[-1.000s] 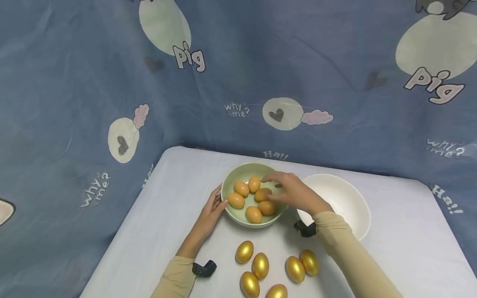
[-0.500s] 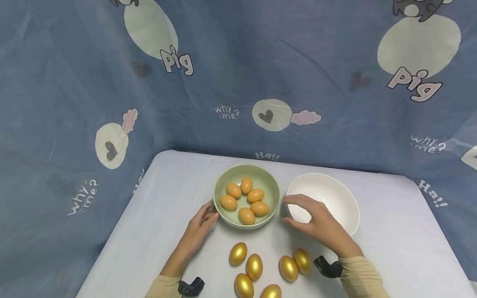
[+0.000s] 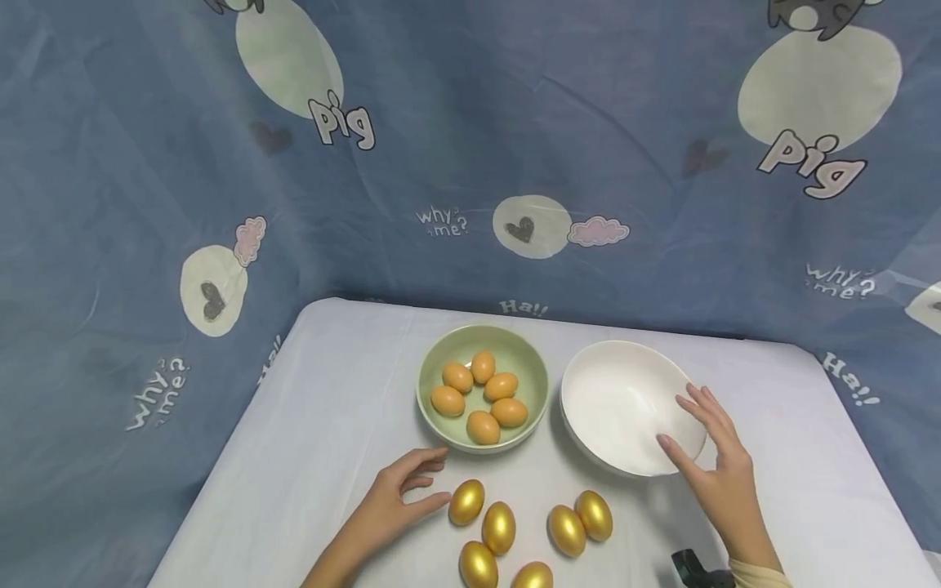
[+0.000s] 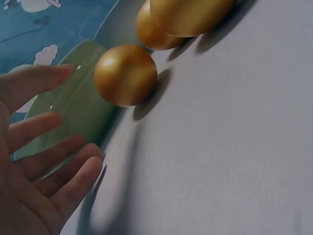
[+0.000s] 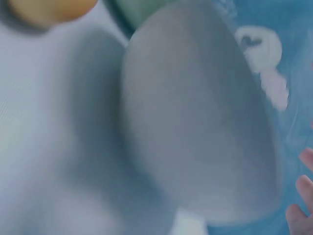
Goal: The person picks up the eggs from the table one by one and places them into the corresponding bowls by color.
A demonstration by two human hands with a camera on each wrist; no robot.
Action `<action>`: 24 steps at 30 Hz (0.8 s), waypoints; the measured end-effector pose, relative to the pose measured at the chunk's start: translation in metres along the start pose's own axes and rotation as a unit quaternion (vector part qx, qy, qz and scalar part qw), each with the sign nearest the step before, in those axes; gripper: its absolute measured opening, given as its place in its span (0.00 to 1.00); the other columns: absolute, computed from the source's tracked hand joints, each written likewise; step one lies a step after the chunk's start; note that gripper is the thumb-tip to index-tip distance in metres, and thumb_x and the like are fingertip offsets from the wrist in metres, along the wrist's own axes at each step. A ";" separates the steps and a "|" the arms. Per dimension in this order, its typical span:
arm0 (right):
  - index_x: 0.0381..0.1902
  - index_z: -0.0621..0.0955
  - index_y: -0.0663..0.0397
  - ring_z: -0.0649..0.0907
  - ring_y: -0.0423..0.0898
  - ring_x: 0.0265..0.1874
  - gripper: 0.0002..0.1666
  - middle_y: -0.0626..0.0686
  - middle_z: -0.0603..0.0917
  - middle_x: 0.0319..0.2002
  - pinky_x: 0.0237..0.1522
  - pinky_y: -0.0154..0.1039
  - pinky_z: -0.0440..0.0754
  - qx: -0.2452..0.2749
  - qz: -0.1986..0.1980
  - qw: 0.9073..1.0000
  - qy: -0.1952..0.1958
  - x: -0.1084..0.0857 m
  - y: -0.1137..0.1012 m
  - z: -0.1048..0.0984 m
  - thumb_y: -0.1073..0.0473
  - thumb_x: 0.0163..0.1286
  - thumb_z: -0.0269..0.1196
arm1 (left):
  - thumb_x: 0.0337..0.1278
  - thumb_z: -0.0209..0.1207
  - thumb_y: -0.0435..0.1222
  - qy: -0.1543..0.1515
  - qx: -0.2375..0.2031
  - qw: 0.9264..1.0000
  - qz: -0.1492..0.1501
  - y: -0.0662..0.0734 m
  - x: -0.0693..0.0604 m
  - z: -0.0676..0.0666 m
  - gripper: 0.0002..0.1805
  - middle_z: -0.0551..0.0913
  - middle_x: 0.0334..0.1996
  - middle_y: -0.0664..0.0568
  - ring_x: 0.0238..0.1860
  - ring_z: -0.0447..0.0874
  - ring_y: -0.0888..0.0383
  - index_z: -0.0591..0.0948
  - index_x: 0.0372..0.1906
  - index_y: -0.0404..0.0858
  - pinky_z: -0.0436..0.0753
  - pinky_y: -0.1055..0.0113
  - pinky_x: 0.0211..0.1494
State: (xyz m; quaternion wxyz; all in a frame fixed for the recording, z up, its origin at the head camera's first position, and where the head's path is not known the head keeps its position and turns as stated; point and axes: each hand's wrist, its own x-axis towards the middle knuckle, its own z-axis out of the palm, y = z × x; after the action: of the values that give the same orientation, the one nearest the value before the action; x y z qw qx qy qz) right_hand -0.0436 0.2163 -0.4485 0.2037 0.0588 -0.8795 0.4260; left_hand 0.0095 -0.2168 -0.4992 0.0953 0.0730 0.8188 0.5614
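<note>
A golden egg [image 3: 466, 502] lies on a white tabletop [image 3: 353, 367] just beside the left hand [image 3: 393, 498], its thumb and fingers apart, near five more golden eggs [image 3: 499, 527], while the right hand [image 3: 724, 474], spread wide, is at the right rim of a white bowl [image 3: 625, 408] beside a green bowl [image 3: 531, 367] holding six orange-brown eggs [image 3: 457, 377]

Right wrist cam's rough: white bowl [image 5: 195, 122] is just a blur, inside hidden, and the right grip [image 5: 306, 191] is mostly cropped off. Head view chops the lowest gold egg [image 3: 532, 576], and honestly can't tell whether that grip touches the white bowl.
</note>
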 end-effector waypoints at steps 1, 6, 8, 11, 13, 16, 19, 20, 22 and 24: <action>0.68 0.78 0.53 0.60 0.29 0.79 0.38 0.53 0.72 0.75 0.77 0.18 0.53 0.001 0.026 1.000 0.007 -0.001 0.005 -0.001 0.68 0.59 0.76 | 0.58 0.73 0.44 -0.007 0.008 1.000 0.019 0.000 0.000 0.001 0.35 0.80 0.67 0.46 0.66 0.81 0.46 0.76 0.69 0.41 0.84 0.66 0.66; 0.77 0.68 0.51 0.61 0.33 0.80 0.40 0.53 0.66 0.79 0.74 0.17 0.60 0.043 0.143 0.989 0.019 -0.006 0.031 0.000 0.61 0.71 0.69 | 0.58 0.74 0.44 -0.046 0.038 0.993 0.101 -0.001 0.004 0.006 0.33 0.81 0.65 0.48 0.66 0.80 0.49 0.78 0.67 0.40 0.84 0.61 0.67; 0.81 0.62 0.49 0.60 0.38 0.81 0.40 0.53 0.62 0.81 0.72 0.15 0.61 0.065 0.178 0.982 0.005 -0.008 0.041 0.002 0.56 0.76 0.64 | 0.58 0.74 0.43 -0.066 0.040 0.989 0.125 -0.001 0.006 0.008 0.33 0.81 0.64 0.46 0.66 0.80 0.50 0.78 0.67 0.39 0.85 0.60 0.67; 0.83 0.55 0.42 0.60 0.44 0.82 0.37 0.49 0.57 0.83 0.68 0.13 0.65 0.080 0.228 0.970 -0.028 -0.010 0.051 0.005 0.45 0.83 0.52 | 0.58 0.74 0.42 -0.096 0.046 0.984 0.143 0.000 0.009 0.011 0.33 0.81 0.64 0.47 0.66 0.80 0.53 0.78 0.67 0.39 0.85 0.60 0.66; 0.84 0.53 0.37 0.60 0.47 0.82 0.36 0.47 0.55 0.84 0.66 0.12 0.65 0.085 0.245 0.965 -0.045 -0.011 0.057 0.007 0.40 0.84 0.43 | 0.57 0.74 0.41 -0.113 0.051 0.980 0.154 0.002 0.011 0.013 0.34 0.80 0.64 0.47 0.66 0.80 0.54 0.77 0.67 0.39 0.86 0.61 0.65; 0.84 0.53 0.33 0.62 0.47 0.82 0.36 0.45 0.56 0.84 0.64 0.12 0.67 0.093 0.251 0.962 -0.054 -0.011 0.059 0.011 0.35 0.84 0.35 | 0.56 0.75 0.38 -0.132 0.055 0.976 0.165 0.003 0.012 0.015 0.34 0.79 0.65 0.46 0.66 0.80 0.55 0.77 0.68 0.39 0.87 0.63 0.64; 0.83 0.54 0.31 0.64 0.42 0.80 0.35 0.44 0.59 0.82 0.64 0.12 0.67 0.101 0.239 0.965 -0.049 -0.011 0.060 0.015 0.35 0.83 0.33 | 0.56 0.74 0.35 -0.142 0.047 0.974 0.170 0.004 0.012 0.017 0.33 0.79 0.66 0.45 0.65 0.81 0.55 0.78 0.67 0.38 0.87 0.65 0.63; 0.83 0.54 0.31 0.65 0.40 0.79 0.35 0.44 0.59 0.82 0.64 0.13 0.67 0.115 0.234 0.964 -0.049 -0.011 0.061 0.016 0.35 0.83 0.33 | 0.56 0.74 0.35 -0.142 0.045 0.974 0.169 0.003 0.011 0.017 0.32 0.79 0.66 0.44 0.65 0.81 0.55 0.78 0.66 0.38 0.87 0.65 0.62; 0.83 0.54 0.31 0.66 0.36 0.78 0.34 0.45 0.59 0.82 0.65 0.14 0.68 0.139 0.226 0.963 -0.052 -0.012 0.062 0.018 0.37 0.84 0.33 | 0.57 0.73 0.35 -0.144 0.040 0.975 0.165 0.003 0.010 0.018 0.30 0.79 0.66 0.43 0.64 0.82 0.56 0.79 0.66 0.39 0.88 0.66 0.61; 0.83 0.54 0.32 0.67 0.32 0.77 0.34 0.45 0.58 0.83 0.65 0.15 0.70 0.162 0.221 0.960 -0.059 -0.013 0.064 0.019 0.38 0.84 0.33 | 0.59 0.73 0.37 -0.143 0.038 0.976 0.158 0.002 0.009 0.018 0.28 0.80 0.65 0.44 0.64 0.81 0.58 0.80 0.64 0.41 0.88 0.67 0.59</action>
State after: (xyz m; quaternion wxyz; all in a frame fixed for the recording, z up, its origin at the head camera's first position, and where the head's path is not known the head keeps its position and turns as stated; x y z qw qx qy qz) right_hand -0.0553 0.2408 -0.5115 0.0400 -0.0799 -0.8002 0.5930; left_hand 0.0050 -0.1975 -0.5045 0.1183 0.2845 0.7954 0.5219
